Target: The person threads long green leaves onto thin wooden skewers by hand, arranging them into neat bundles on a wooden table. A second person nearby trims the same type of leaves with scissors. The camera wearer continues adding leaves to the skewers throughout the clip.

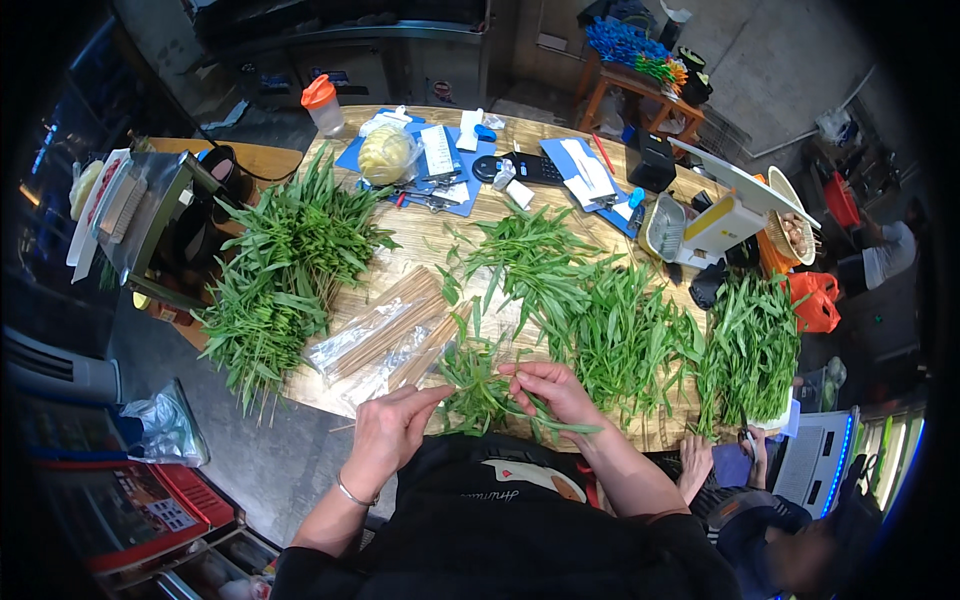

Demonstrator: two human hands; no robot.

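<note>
My left hand (394, 426) is closed with thumb and index finger pinched together. A thin bamboo skewer (341, 428) sticks out behind it, its middle hidden by the fingers. Facing it, my right hand (553, 391) grips a few leafy green stems (566, 426), long narrow leaves trailing below the palm. Between both hands, at the table's near edge, lies a small heap of the same greens (474, 394). Just beyond my left hand, bundles of bamboo skewers (401, 322) rest in clear plastic bags (352, 341).
Skewered greens (292, 262) are piled at the left; loose greens (630, 337) spread rightward. Clipboards (469, 180), a wrapped yellow-green item (386, 155), an orange-lidded cup (324, 105) and a white scale-like machine (712, 229) stand farther back. At right, a co-worker's hand (696, 466) is close by.
</note>
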